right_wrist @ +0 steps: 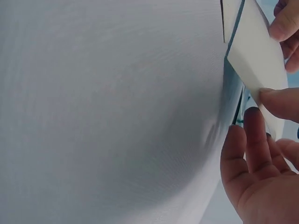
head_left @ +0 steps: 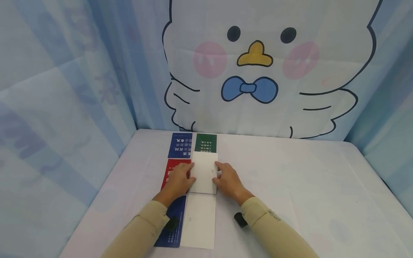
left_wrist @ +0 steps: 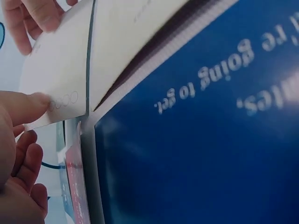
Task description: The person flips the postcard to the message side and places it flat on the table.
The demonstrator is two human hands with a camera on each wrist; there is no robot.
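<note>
Between my hands is a white card (head_left: 204, 172), blank side up with faint small print. My left hand (head_left: 176, 180) pinches its left edge, thumb on top and fingers curled beneath, as the left wrist view shows of the card (left_wrist: 60, 70). At the opposite edge my right hand (head_left: 229, 180) pinches the same card, its thumb over the card (right_wrist: 257, 51) and the other fingers below. The card's far end overlaps a green card (head_left: 206, 142) with white text. Under my left hand lies a red card (head_left: 174, 165), partly covered by the fingers.
A second white card (head_left: 198, 222) lies just nearer. Left of it is a blue card (head_left: 172, 229) with white lettering, partly under my left sleeve. Another blue card (head_left: 180, 145) lies at the far left. A patterned curtain (head_left: 251, 118) stands behind the white-covered table (head_left: 306, 190).
</note>
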